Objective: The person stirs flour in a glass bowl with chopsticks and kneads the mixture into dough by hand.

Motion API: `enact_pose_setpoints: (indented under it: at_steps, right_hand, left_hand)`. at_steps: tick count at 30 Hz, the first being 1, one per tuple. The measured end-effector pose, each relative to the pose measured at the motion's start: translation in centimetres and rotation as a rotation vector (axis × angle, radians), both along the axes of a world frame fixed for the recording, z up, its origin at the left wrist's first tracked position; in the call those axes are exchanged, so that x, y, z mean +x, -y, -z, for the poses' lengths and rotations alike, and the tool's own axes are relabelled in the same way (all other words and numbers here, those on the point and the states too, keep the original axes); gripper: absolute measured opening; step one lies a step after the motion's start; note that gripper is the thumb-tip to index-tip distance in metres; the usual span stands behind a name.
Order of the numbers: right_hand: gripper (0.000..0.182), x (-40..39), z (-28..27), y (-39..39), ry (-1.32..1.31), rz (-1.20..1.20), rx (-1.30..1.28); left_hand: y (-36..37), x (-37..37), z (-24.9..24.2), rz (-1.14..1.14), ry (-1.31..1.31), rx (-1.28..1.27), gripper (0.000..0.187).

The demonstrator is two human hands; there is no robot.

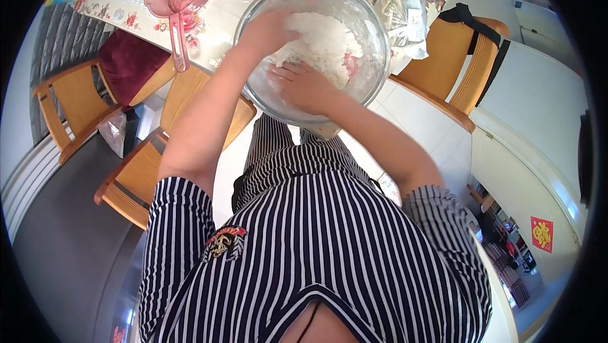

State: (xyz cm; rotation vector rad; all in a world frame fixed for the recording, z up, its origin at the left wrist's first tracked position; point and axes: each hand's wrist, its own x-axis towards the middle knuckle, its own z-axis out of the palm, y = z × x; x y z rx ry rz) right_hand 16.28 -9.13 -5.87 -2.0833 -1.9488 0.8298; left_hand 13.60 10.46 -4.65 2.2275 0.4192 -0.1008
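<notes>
Works inside the clear glass bowl (377, 64). Meets the floury white dough (326, 36) in it, at the left edge, with the left hand (271, 31); cannot tell the set of those fingers. Rests the right hand (305, 88), loosely spread, against the near side.

Before you, bowl (375, 34) at the table's (218, 26) near edge, dough (323, 39) inside, your left hand (271, 31) at its left, right hand (305, 88) at its near side; dipper (185, 0) left of bowl, packet (405, 19) right.
</notes>
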Motion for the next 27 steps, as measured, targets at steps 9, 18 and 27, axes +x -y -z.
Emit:
enact_pose_setpoints:
  at_steps: [9,18,27]
  right_hand:
    - [0.031,9.0,-3.1,3.2,0.084,0.306,-0.387]
    - [0.065,1.4,-2.6,1.4,0.269,0.385,-0.373]
    - [0.042,0.0,-0.1,0.8,-0.092,0.322,-0.441]
  left_hand:
    - [4.3,-2.7,1.6,-0.255,-0.027,0.215,0.062]
    - [5.7,-0.4,2.1,-0.150,-0.061,0.442,0.068]
    - [4.7,0.3,1.9,-0.279,-0.089,0.219,0.057]
